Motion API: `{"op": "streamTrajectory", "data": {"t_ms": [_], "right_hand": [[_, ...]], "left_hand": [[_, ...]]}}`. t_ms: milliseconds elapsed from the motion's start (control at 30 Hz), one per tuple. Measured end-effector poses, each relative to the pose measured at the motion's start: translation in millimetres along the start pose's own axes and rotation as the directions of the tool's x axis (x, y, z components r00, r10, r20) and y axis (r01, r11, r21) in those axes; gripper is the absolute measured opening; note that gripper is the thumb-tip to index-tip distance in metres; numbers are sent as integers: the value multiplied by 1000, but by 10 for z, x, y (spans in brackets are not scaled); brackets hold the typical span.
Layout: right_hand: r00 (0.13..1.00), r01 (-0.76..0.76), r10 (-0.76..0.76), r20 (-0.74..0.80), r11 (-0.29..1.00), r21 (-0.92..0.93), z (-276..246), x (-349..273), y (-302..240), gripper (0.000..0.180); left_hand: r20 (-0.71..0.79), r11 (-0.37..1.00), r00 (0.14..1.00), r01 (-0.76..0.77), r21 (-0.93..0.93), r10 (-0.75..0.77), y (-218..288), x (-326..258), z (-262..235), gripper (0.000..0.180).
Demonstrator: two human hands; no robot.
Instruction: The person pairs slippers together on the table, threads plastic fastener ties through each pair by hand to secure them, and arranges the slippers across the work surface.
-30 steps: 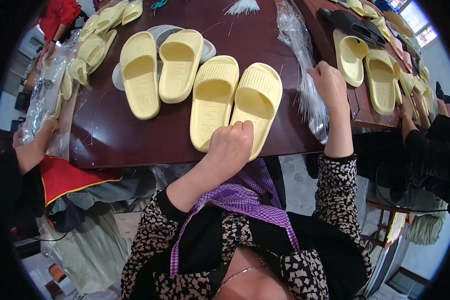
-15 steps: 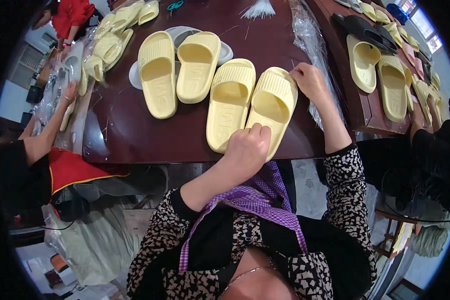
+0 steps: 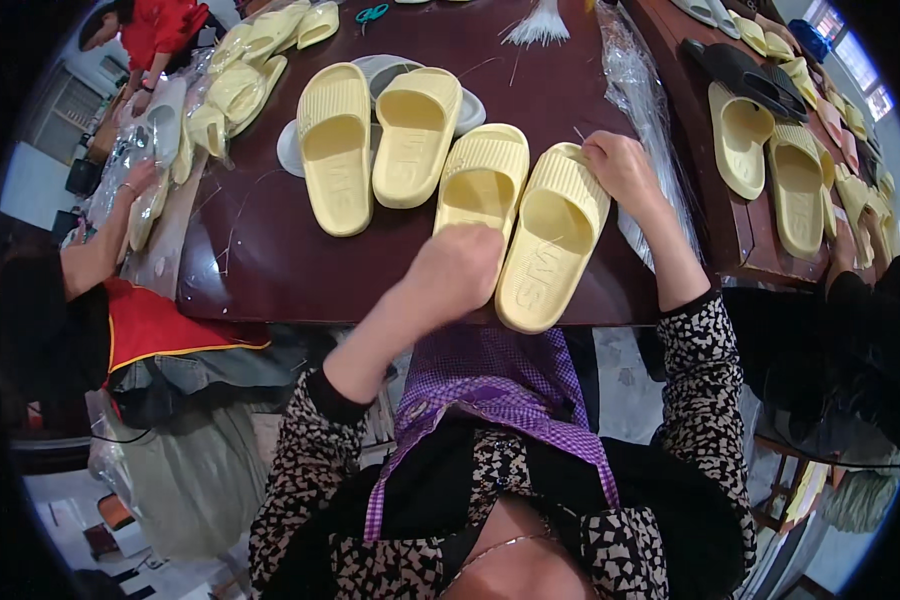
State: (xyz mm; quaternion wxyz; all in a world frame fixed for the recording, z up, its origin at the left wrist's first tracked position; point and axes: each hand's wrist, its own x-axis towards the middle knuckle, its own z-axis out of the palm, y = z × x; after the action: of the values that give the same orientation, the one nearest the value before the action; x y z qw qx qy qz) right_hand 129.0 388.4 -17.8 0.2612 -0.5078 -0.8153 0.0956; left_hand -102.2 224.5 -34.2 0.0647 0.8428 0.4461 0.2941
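Two pale yellow slide slippers lie side by side before me, toes pointing away: a left slipper (image 3: 482, 175) and a right slipper (image 3: 545, 260). Over the left slipper's footbed is my left hand (image 3: 457, 265), closed, with its fingertips out of sight. My right hand (image 3: 625, 175) pinches at the outer edge of the right slipper's ribbed strap. A short thin strand pokes out from its fingertips. Another fine strand shows inside the right slipper's opening. To their left, a second yellow pair (image 3: 335, 150) rests partly on grey slippers (image 3: 290, 150).
The dark red table (image 3: 270, 270) also carries a bundle of thin white strands (image 3: 540, 25), clear plastic wrap (image 3: 635, 85) and teal scissors (image 3: 372, 14). More slippers (image 3: 798, 195) are on the table at right. At left, a co-worker's arm (image 3: 105, 235) reaches among wrapped slippers (image 3: 235, 90).
My left hand has moved left, from the right slipper's footbed to over the left slipper. My right hand stays at the right slipper's strap. The slippers now stand slightly apart.
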Motion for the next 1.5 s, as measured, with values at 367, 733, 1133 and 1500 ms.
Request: {"op": "streamTrajectory", "data": {"t_ms": [367, 733, 1133, 1500], "right_hand": [[1000, 6, -6, 1, 960, 281, 70, 276, -333, 18], [999, 7, -20, 38, 951, 310, 189, 241, -319, 16], [964, -240, 102, 245, 729, 641, 113, 358, -451, 17], [827, -93, -181, 532, 889, 448, 134, 616, -732, 18]], "left_hand": [[-17, 983, 989, -148, -112, 147, -139, 322, 26, 9], [276, 895, 961, 117, -431, 7, 99, 1, -315, 10], [6, 997, 998, -68, -22, 68, -378, 349, 36, 12], [46, 997, 997, -58, 46, 56, 9, 338, -12, 8]]}}
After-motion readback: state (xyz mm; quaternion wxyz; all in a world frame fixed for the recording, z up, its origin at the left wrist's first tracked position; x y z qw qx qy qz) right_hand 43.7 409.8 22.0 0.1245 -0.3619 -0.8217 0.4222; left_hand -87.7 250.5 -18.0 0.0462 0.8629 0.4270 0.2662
